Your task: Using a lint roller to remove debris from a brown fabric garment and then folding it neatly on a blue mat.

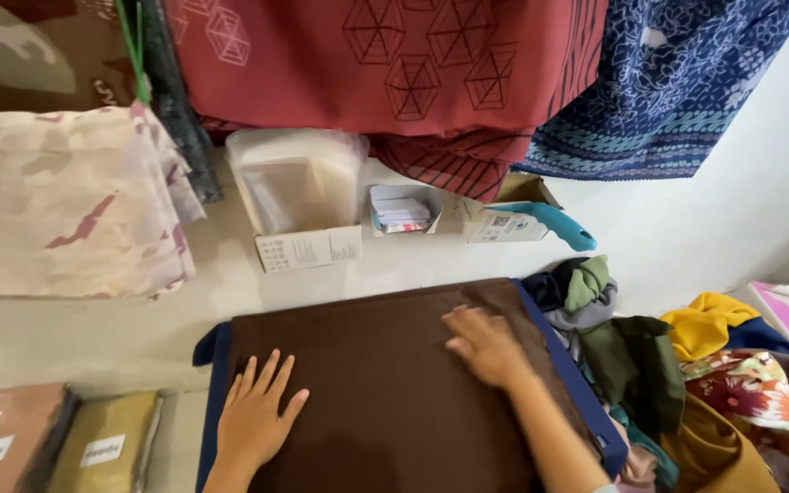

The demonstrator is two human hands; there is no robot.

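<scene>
White surface (120, 338) carries a brown cloth (385, 383) near its front edge; left hand (253, 415) and right hand (486, 347) press it flat, fingers spread apart.

A brown cloth (385, 383) lies flat and smooth in the lower centre of the frame. It rests on a dark blue cloth (586, 393), which shows only as a narrow border at its left and right edges.

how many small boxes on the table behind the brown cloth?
3. A large box of clear plastic bags at left, a small open box of cards in the middle, and a white box at right under the blue tool. Hanging fabrics may hide more.
</scene>
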